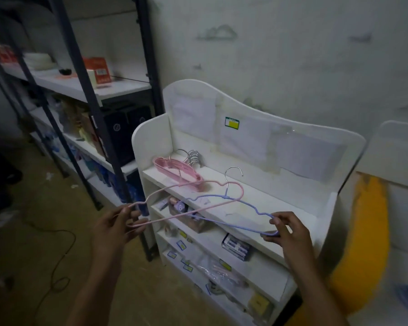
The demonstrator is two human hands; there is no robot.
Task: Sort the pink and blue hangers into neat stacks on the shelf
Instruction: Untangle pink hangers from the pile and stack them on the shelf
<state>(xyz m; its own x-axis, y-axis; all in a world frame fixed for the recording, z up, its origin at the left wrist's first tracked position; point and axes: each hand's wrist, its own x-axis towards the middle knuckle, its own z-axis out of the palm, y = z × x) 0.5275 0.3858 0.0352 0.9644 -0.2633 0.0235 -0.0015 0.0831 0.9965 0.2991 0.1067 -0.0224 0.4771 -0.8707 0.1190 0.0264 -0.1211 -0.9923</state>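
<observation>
My left hand (121, 225) pinches the left end of a pink hanger (174, 187), held in the air over the front left of the white shelf (257, 196). My right hand (286, 231) pinches the right end of a blue hanger (240, 202), which crosses the pink one above the shelf's top board; its metal hook points up. A stack of pink hangers (177, 170) lies at the back left of the top board, its metal hooks bunched toward the back panel. No blue stack shows on the board.
The lower shelves hold small boxes (236, 247) and labelled packets. A dark metal rack (90, 100) with goods stands to the left. A yellow object (363, 243) leans at the right. A black cable (57, 255) runs over the floor.
</observation>
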